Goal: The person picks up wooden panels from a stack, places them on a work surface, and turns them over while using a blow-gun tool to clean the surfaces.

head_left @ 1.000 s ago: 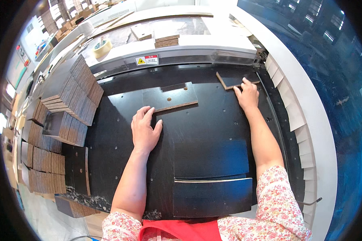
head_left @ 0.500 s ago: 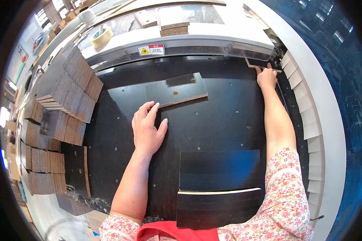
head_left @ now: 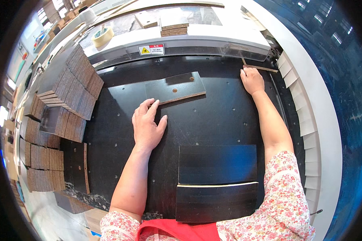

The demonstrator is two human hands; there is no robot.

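Observation:
My left hand (head_left: 148, 124) is open, its thumb spread away from the fingers. Its fingertips touch the near left edge of a dark rectangular board (head_left: 185, 89) with two round holes. At the far right, my right hand (head_left: 252, 80) has its fingers curled together against the near edge of another dark-faced board (head_left: 265, 65); that board runs partly under the machine's front guard, and my fingertips are partly hidden. Nearer to me, two plain dark boards (head_left: 217, 164) lie one in front of the other, a pale edge between them.
Tall stacks of cut boards (head_left: 68, 88) fill the left side of the black bed (head_left: 213, 124). In front of them lies a holed board (head_left: 77, 164). A white machine beam with a warning label (head_left: 151, 50) crosses the back, with a tape roll (head_left: 102, 37) on it. Pleated bellows (head_left: 307, 120) line the right.
My right hand has moved left along the near edge of the far right board, and its fingers are more curled. My left hand stays at the middle board.

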